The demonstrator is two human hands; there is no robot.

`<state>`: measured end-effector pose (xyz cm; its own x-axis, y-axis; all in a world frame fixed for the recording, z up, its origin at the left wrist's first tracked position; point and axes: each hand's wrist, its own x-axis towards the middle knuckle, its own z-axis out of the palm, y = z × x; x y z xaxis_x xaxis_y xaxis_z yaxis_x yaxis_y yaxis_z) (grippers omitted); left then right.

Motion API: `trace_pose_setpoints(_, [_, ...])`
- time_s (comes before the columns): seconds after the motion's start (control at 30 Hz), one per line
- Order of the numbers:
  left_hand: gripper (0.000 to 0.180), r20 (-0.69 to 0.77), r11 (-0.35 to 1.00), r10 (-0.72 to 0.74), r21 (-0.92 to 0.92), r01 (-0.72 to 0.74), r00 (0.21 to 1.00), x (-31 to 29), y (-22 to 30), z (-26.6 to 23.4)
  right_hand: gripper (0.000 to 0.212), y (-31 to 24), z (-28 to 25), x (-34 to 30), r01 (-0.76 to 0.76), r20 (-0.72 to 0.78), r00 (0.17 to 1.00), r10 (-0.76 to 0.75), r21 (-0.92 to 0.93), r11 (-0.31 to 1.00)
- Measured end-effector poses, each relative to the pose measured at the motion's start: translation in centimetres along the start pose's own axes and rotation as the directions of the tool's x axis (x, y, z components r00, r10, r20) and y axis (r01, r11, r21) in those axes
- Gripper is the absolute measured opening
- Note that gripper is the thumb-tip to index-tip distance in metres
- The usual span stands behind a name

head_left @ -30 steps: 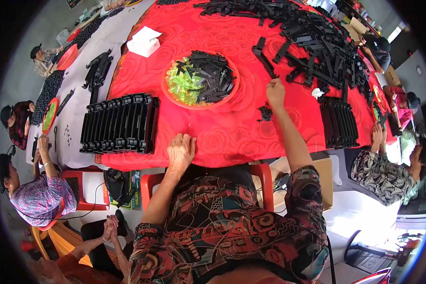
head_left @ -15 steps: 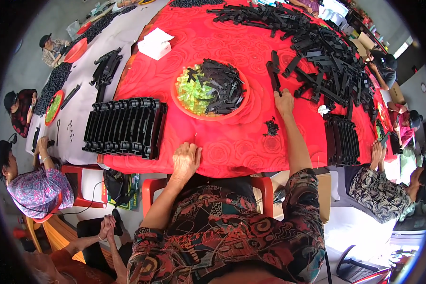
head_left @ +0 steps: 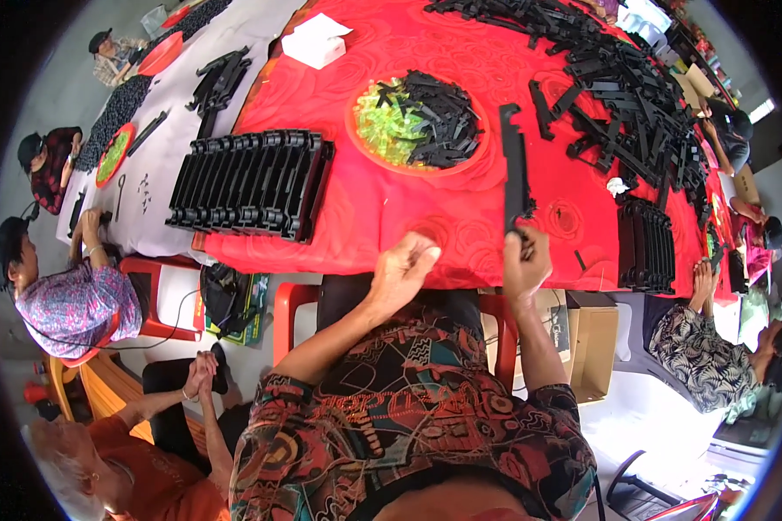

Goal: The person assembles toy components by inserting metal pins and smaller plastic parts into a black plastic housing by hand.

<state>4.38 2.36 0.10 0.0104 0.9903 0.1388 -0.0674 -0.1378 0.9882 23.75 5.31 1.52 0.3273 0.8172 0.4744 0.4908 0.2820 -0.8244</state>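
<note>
The right hand (head_left: 528, 266) grips a long, slim, notched black bar (head_left: 515, 169)

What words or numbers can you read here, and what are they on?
Shirt: letter-like shapes run across its patterned front, but I won't copy out printing.
Long black part in the right hand: I can't make out any words.
White box on the red cloth: I can't make out any there either.

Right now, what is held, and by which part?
The right hand grips a black bar by its near end; whether the left hand holds anything is unclear.
</note>
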Motion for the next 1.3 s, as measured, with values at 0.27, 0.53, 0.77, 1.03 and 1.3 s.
trace_pose_setpoints(0.27, [0.028,-0.098,0.97,-0.138,-0.214,0.115,0.986,-0.7,3.2,0.6,0.035,-2.5,3.0,-6.2,0.605,0.385,0.723,-0.574,0.049,0.795])
trace_pose_setpoints(0.53, [0.022,-0.39,0.975,0.027,-0.192,-0.11,0.921,-0.6,1.2,-2.6,0.029,-4.7,3.0,-4.0,0.197,0.551,0.793,-0.261,0.174,0.965])
trace_pose_setpoints(0.77, [0.022,-0.414,0.96,-0.119,-0.28,-0.002,0.903,0.0,-0.3,-4.9,0.022,-4.3,5.1,1.3,-0.09,0.611,0.791,-0.022,0.153,0.984])
trace_pose_setpoints(1.03, [0.019,-0.379,0.971,-0.117,-0.238,0.026,0.918,0.0,-0.9,-5.6,0.017,-5.8,12.5,7.8,0.477,0.534,0.705,-0.465,0.128,0.87])
trace_pose_setpoints(1.3, [0.016,-0.356,0.974,-0.134,-0.217,0.058,0.925,0.4,-1.1,-5.6,0.018,-5.5,18.0,10.7,0.804,0.809,0.299,-0.505,0.071,0.59])
